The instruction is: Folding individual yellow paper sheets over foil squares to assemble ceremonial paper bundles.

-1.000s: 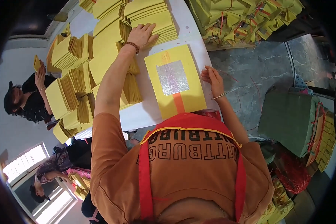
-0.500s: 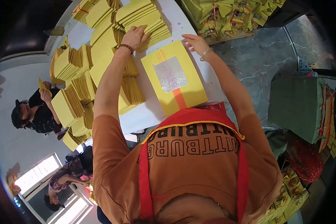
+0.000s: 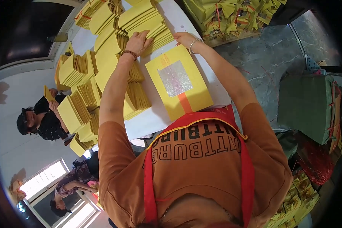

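The folded yellow stack (image 3: 157,40) lies top centre of the frame. My left hand (image 3: 139,42) rests on its near edge, and my right hand (image 3: 184,39) is bent in at its right corner; I cannot tell whether either pinches paper. I judge this as the handling step at the stack, calling for fingertips under one fold. Just below lies the flat yellow sheet (image 3: 199,99); white table (image 3: 217,84) runs along its right, then grey floor (image 3: 250,62) beyond the table edge.
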Demonstrator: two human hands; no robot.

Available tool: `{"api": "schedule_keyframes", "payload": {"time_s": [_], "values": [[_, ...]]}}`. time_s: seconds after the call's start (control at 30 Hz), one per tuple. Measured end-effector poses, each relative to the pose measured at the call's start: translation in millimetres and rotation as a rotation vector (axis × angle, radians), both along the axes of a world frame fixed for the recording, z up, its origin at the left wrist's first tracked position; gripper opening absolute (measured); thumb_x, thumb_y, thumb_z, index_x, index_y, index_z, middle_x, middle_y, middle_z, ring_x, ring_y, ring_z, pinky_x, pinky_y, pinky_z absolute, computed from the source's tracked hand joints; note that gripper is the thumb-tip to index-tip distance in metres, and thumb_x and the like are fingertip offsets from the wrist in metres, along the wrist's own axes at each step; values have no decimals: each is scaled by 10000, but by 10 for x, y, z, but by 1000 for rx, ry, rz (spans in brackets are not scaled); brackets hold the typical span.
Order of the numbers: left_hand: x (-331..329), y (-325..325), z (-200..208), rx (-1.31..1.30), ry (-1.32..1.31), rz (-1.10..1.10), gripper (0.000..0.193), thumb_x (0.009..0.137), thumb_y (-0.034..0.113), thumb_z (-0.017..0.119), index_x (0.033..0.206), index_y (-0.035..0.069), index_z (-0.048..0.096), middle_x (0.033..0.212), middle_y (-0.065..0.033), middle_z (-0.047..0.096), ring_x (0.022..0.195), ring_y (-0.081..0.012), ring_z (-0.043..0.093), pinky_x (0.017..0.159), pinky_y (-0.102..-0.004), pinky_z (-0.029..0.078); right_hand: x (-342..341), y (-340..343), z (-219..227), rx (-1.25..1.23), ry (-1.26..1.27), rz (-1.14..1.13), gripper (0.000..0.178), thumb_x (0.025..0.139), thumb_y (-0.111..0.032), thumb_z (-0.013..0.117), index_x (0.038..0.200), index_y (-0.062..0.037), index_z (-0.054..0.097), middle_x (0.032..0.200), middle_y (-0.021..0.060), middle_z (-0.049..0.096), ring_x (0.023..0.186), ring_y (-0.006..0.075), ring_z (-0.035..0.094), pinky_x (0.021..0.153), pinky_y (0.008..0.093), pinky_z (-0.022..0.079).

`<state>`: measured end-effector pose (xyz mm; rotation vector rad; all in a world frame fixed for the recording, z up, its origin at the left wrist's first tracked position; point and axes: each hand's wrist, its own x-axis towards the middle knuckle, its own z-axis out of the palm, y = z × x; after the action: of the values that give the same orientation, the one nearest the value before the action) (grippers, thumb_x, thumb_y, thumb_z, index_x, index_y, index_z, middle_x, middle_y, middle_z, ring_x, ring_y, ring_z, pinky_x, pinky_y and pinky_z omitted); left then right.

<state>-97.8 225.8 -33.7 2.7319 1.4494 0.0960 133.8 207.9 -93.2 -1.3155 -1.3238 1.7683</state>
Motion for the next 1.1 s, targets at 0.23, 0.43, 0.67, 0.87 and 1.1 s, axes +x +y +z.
{"api": "schedule_keyframes", "payload": {"time_s": [0.23,0.43,0.67,0.87,1.1], "values": [[6,15,2,-20,-14,5,441,895,334,485,1214,31,459,1081,-144,586,1010,-346,487,872,-391,433,-5,74,-30,43,26,-50,440,838,-11,451,1278,8,448,1237,97,515,1020,158,513,850,250,421],[-46,-3,-30,-18,-38,-1,435,887,309,508,1216,29,456,1113,-142,574,1009,-344,488,872,-391,431,-25,36,150,-22,69,-40,406,873,-71,445,1276,-21,462,1263,66,509,1074,160,510,861,290,406],[-22,-2,-17,-13,-45,6,444,883,319,511,1215,30,457,1114,-141,576,1001,-343,490,875,-389,425,47,6,300,10,14,8,405,892,-143,447,1284,-43,459,1265,38,511,1067,142,515,835,297,391],[-10,6,-25,-6,-53,9,458,879,336,511,1215,30,455,1099,-140,581,990,-345,494,874,-389,425,45,22,275,10,10,2,416,879,-127,445,1286,-45,458,1272,39,507,1075,146,514,850,311,387],[-2,-12,-199,148,38,8,480,863,403,505,1200,64,469,1130,-106,564,1015,-312,501,857,-388,430,80,-45,194,-68,89,-48,447,831,-55,476,1278,-37,466,1242,64,520,1043,151,514,831,296,411]]}}
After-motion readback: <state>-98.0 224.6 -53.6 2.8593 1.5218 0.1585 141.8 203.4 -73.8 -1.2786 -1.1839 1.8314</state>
